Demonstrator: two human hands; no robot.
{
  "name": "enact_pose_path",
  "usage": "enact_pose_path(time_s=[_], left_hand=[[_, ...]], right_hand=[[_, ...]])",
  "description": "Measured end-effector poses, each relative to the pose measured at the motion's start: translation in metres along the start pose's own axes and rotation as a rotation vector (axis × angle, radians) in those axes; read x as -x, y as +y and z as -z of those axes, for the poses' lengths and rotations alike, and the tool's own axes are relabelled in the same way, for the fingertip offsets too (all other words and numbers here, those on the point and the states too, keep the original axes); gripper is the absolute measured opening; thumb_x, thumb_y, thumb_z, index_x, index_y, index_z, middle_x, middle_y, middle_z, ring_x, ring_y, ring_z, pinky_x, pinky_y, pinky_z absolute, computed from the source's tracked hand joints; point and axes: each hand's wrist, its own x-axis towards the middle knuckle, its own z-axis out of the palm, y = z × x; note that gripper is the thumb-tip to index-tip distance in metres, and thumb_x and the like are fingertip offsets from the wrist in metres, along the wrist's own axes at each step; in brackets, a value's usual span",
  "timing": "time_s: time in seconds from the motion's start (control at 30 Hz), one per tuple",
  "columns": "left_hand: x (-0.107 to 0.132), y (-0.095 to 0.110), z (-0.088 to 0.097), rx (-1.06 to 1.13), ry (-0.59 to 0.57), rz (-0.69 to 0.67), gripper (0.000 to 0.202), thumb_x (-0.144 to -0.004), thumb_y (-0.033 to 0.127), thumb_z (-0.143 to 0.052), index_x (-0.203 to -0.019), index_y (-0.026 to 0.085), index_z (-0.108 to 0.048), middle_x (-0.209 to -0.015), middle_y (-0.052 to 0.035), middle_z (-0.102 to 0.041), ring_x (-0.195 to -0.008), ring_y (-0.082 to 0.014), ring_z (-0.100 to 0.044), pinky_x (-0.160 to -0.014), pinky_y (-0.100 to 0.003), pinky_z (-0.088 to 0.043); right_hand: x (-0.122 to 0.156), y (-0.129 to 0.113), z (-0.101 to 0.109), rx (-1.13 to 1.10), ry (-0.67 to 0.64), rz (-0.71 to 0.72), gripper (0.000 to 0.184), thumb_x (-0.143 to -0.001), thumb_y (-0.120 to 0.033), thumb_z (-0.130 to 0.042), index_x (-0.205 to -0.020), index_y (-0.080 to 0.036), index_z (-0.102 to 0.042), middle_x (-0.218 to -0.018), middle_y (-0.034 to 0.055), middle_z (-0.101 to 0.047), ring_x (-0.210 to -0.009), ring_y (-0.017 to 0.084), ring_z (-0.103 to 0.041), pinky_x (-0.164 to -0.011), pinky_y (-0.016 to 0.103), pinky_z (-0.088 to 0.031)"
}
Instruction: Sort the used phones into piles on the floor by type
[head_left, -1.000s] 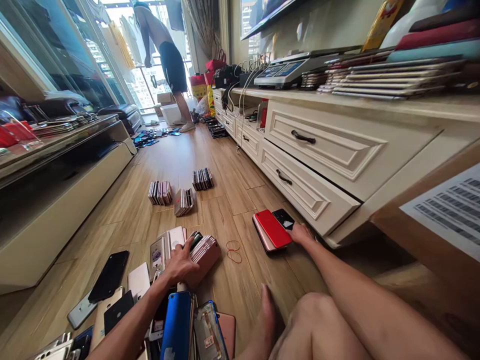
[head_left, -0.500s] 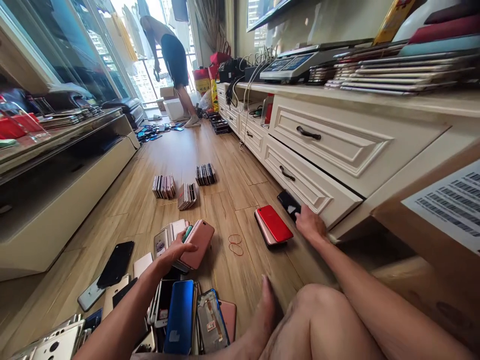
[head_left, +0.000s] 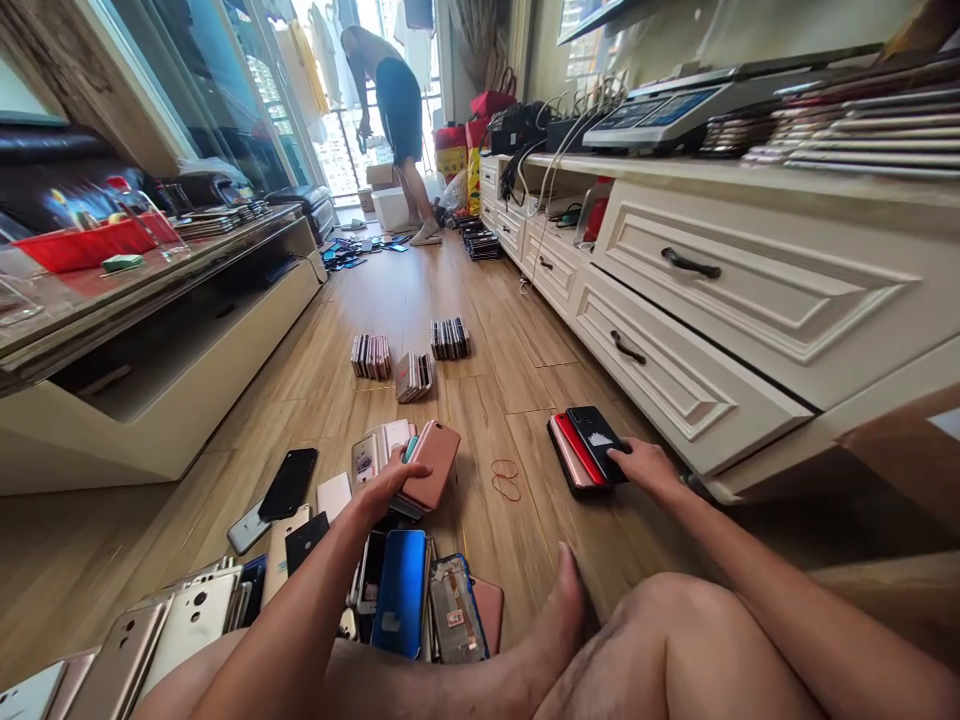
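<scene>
My right hand [head_left: 643, 466] is closed on a black phone [head_left: 595, 438] with a whitish patch on its back. That phone lies over a red phone [head_left: 576, 446], which rests on a rose-gold phone [head_left: 568, 462] in a small stack on the floor. On the left, my left hand [head_left: 394, 478] grips a rose-pink phone [head_left: 436, 464] tilted up against a pile of other phones. Between the two hands lie thin orange rubber bands [head_left: 505, 480]. Nearer to me are a blue phone back [head_left: 401, 590] and an opened phone frame [head_left: 456, 610].
Several upright phone bundles [head_left: 414, 378] stand ahead on the wooden floor. White drawers [head_left: 690, 370] run along the right, a low table [head_left: 187, 400] along the left. A cardboard box [head_left: 900, 450] sits at the right edge. Another person [head_left: 397, 95] bends over near the window.
My right hand has brought the black phone from beside the drawers leftward onto the red phone. My left hand keeps its hold on the rose-pink phone. The view has turned left.
</scene>
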Motion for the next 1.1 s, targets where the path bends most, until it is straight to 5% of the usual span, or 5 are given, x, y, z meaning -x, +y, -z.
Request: enact_pose_path(time_s=[0.27, 0.57, 0.73, 0.93, 1.1], left_hand=[[-0.011, -0.007, 0.001, 0.037, 0.053, 0.002, 0.093, -0.068, 0.041, -0.080, -0.146, 0.025, -0.031, -0.100, -0.0066, -0.067, -0.078, -0.0225, -0.068, -0.068, -0.034, -0.059], [0.000, -0.014, -0.010, 0.219, 0.071, -0.005, 0.093, -0.067, 0.042, -0.082, -0.144, 0.022, -0.034, -0.091, -0.0053, -0.068, -0.067, -0.0206, -0.067, -0.060, -0.032, -0.056], [0.015, -0.033, -0.026, 0.319, 0.057, -0.046, 0.092, -0.069, 0.043, -0.081, -0.146, 0.022, -0.034, -0.107, -0.0101, -0.070, -0.078, -0.0215, -0.071, -0.067, -0.033, -0.059], [0.025, -0.035, -0.036, 0.177, 0.081, -0.103, 0.085, -0.080, 0.047, -0.072, -0.151, 0.018, -0.034, -0.129, -0.0195, -0.066, -0.109, -0.0339, -0.070, -0.092, -0.047, -0.059], [0.042, -0.059, -0.059, -0.121, 0.274, -0.216, 0.088, -0.079, 0.040, -0.075, -0.153, 0.010, -0.037, -0.169, -0.0197, -0.019, -0.158, -0.0382, -0.005, -0.129, -0.055, -0.006]], right_hand=[[0.014, -0.041, -0.006, 0.179, -0.071, 0.006, 0.114, -0.079, -0.077, -0.065, -0.161, -0.010, -0.023, -0.142, 0.0346, -0.049, -0.125, 0.048, -0.058, -0.095, 0.055, -0.049], [0.046, -0.085, 0.005, 0.335, -0.134, 0.039, 0.085, -0.093, -0.038, -0.064, -0.160, -0.006, -0.023, -0.133, 0.0350, -0.051, -0.117, 0.046, -0.062, -0.094, 0.054, -0.048], [0.059, -0.105, 0.015, -0.148, -0.090, 0.163, 0.080, -0.086, -0.036, -0.074, -0.152, -0.005, -0.040, -0.155, 0.0348, -0.033, -0.145, 0.051, -0.029, -0.116, 0.065, -0.022], [0.127, -0.177, -0.060, -0.603, -0.424, 0.205, 0.045, -0.085, -0.051, -0.073, -0.113, -0.016, -0.071, -0.104, 0.0146, -0.075, -0.099, 0.032, -0.071, -0.091, 0.042, -0.055], [0.155, -0.204, -0.124, -0.798, -0.458, 0.050, 0.063, -0.075, -0.063, -0.078, -0.114, -0.014, -0.067, -0.104, 0.0164, -0.076, -0.100, 0.033, -0.071, -0.088, 0.043, -0.056]])
